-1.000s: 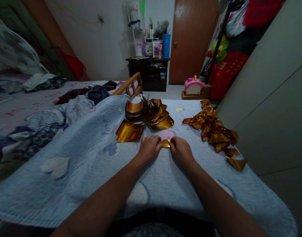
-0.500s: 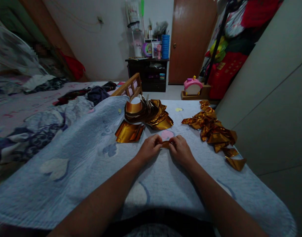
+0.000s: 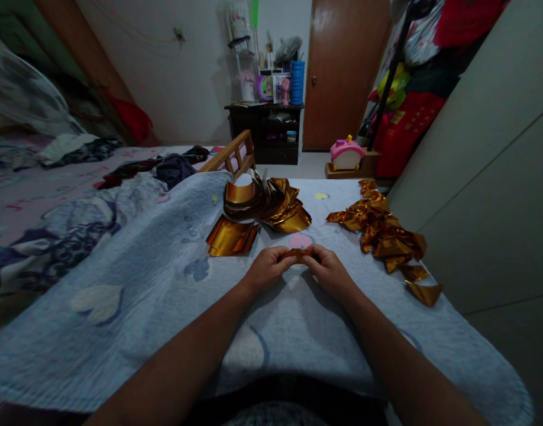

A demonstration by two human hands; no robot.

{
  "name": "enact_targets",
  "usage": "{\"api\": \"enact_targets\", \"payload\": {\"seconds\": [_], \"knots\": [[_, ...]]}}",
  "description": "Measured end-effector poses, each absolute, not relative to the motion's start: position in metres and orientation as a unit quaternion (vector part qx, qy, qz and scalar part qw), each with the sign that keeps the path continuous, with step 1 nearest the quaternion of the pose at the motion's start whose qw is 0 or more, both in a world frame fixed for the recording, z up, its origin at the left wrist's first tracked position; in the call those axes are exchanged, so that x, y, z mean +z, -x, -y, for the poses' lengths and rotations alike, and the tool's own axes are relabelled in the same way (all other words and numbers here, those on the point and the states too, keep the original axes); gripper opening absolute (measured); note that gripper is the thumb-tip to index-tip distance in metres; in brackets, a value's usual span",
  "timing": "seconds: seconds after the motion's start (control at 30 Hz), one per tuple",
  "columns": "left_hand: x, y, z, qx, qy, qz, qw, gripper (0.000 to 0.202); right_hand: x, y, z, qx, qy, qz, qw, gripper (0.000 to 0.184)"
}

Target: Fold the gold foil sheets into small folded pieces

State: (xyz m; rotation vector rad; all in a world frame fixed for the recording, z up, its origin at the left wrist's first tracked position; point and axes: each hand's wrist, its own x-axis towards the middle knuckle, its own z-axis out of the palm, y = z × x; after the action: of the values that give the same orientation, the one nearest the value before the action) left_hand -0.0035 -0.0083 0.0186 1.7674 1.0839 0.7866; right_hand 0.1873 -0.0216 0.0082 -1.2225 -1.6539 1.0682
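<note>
Between my hands is a small piece of gold foil paper (image 3: pixel 299 255), partly hidden by the fingers. My left hand (image 3: pixel 270 266) pinches its left end, and my right hand (image 3: pixel 325 266) pinches the right end, thumbs toward me. Beyond the hands lies a fanned stack of gold foil sheets (image 3: pixel 283 207), some curled, with a smaller flat batch (image 3: pixel 233 235) at its near left. To the right a heap of folded, crinkled gold foil pieces (image 3: pixel 378 228) stretches toward the edge of the surface.
A pale blue quilted cloth (image 3: pixel 165 331) with heart shapes covers the surface. On the left is a bed with rumpled clothes (image 3: pixel 176 170). A wooden rail (image 3: pixel 236 151) stands at the far edge; a pale cabinet (image 3: pixel 488 195) borders the right side. A pink toy (image 3: pixel 346 155) sits beyond.
The foil piece has been lifted slightly and looks more bent. Both hands have shifted a little, their thumbs now pressing on its near side. The foil piles have stayed put.
</note>
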Motion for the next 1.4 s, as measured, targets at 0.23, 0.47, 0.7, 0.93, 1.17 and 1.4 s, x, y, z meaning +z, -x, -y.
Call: {"api": "enact_targets", "payload": {"seconds": [0.23, 0.47, 0.7, 0.93, 1.17, 1.4], "knots": [[0.019, 0.003, 0.009, 0.333, -0.705, -0.406, 0.476, 0.03, 0.012, -0.185, 0.023, 0.512, 0.45, 0.629, 0.375, 0.028], [0.024, 0.006, 0.012, 0.326, -0.681, -0.421, 0.503, 0.037, 0.017, -0.187, 0.027, 0.547, 0.443, 0.597, 0.385, 0.024], [0.027, 0.01, 0.013, 0.323, -0.691, -0.414, 0.497, 0.036, 0.019, -0.186, 0.028, 0.561, 0.445, 0.579, 0.39, 0.024], [0.026, 0.005, 0.014, 0.307, -0.682, -0.407, 0.524, 0.036, 0.017, -0.185, 0.027, 0.547, 0.447, 0.591, 0.39, 0.024], [0.023, 0.004, 0.014, 0.323, -0.671, -0.401, 0.534, 0.031, 0.015, -0.189, 0.023, 0.54, 0.45, 0.594, 0.391, 0.027], [0.022, 0.009, 0.01, 0.34, -0.658, -0.423, 0.522, 0.032, 0.016, -0.204, 0.021, 0.552, 0.466, 0.564, 0.4, 0.031]]}}
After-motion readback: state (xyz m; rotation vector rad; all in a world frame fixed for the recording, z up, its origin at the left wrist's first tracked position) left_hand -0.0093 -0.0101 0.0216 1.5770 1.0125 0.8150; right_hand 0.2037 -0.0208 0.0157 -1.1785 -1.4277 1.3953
